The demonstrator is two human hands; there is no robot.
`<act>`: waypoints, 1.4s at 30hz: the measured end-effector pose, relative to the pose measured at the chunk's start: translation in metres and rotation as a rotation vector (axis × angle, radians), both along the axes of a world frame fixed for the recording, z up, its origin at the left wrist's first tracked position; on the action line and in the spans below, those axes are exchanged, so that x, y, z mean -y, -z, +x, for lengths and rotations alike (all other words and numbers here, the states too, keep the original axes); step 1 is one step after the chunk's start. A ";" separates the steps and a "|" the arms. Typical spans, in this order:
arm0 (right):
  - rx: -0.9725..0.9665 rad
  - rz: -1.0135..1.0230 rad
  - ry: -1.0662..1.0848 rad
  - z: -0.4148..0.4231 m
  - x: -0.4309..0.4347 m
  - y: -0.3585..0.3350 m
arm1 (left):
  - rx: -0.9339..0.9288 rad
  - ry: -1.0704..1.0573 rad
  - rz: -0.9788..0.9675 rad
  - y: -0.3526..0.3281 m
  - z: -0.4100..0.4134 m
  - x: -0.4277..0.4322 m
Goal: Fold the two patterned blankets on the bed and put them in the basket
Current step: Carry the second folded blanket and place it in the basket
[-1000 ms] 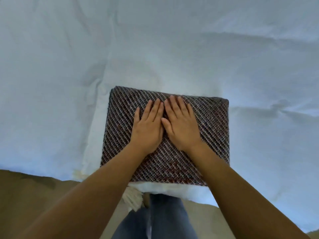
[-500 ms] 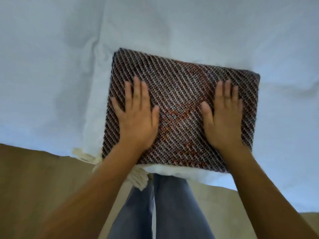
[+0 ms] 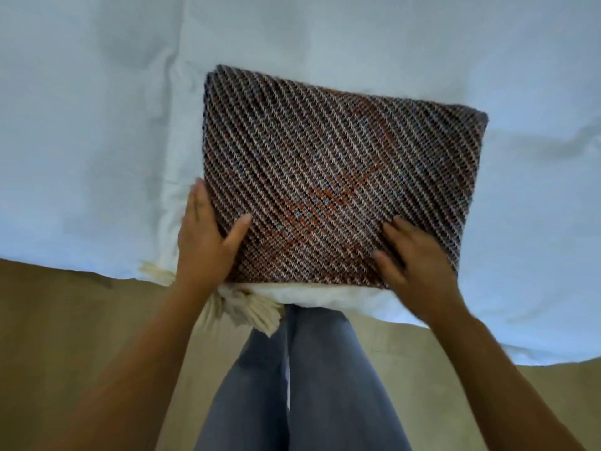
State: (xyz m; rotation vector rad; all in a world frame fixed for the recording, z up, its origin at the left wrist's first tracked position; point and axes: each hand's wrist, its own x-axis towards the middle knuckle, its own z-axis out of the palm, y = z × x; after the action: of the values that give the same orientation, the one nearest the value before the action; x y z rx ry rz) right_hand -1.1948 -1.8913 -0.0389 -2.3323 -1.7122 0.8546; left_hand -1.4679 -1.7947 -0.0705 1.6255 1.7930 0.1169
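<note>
- The patterned blanket (image 3: 341, 164) lies folded into a thick rectangle on the bed (image 3: 97, 125), close to its near edge, with diagonal dark and pale stripes and an orange patch in the weave.
- The left hand (image 3: 205, 245) grasps the blanket's near left corner: the thumb lies on top and the fingers (image 3: 198, 203) run along the left side edge.
- The right hand (image 3: 416, 265) rests over the near right corner with bent fingers on the top face. It is blurred, so whether it grips cannot be told.
- A cream fringe (image 3: 240, 310) hangs over the bed edge just below the left wrist.
- The person's legs (image 3: 292, 385) in blue jeans stand against the bed, on a tan floor (image 3: 65, 336).
</note>
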 end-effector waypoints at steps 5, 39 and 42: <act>-0.139 0.071 0.610 0.046 -0.050 -0.003 | 0.437 -0.344 -0.355 -0.013 0.019 -0.074; 0.026 0.650 2.097 -0.092 0.563 -0.236 | 0.572 1.166 -0.390 -0.260 0.261 0.394; 0.097 0.670 2.292 -0.118 0.654 -0.253 | 0.552 1.333 -0.474 -0.273 0.290 0.507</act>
State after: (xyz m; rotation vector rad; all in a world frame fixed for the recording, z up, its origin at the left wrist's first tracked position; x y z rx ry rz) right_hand -1.3129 -2.5456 0.2144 -1.9311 0.9978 -0.3173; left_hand -1.1782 -2.3013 0.2023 1.8322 0.1040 -0.3990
